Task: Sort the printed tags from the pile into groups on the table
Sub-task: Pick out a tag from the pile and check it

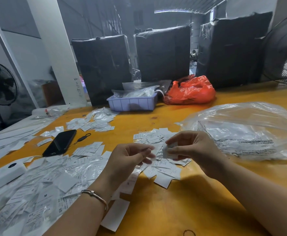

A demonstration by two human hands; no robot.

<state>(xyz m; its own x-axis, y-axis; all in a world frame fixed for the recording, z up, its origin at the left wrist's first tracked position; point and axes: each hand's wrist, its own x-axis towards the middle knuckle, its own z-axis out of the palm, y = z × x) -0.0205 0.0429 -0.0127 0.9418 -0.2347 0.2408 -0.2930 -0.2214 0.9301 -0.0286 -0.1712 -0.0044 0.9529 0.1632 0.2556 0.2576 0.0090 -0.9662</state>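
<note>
While both hands hover above the yellow table [198,198], the right hand [193,151] pinches a small stack of printed tags [170,150] between thumb and fingertips, just above the central pile of tags [159,166]. The left hand [130,157], a thin bracelet [95,195] at its wrist, hangs left of that pile with fingers loosely curled; whether it grips a tag cannot be told through the blur. A larger heap of tags [42,189] spreads left of the pile, with a black phone [60,143] beyond it and another group of tags [95,121] farther back. A clear plastic bag [244,130] lies right of the pile; a lilac tray [132,103] and an orange bag [190,91] sit behind it.
</note>
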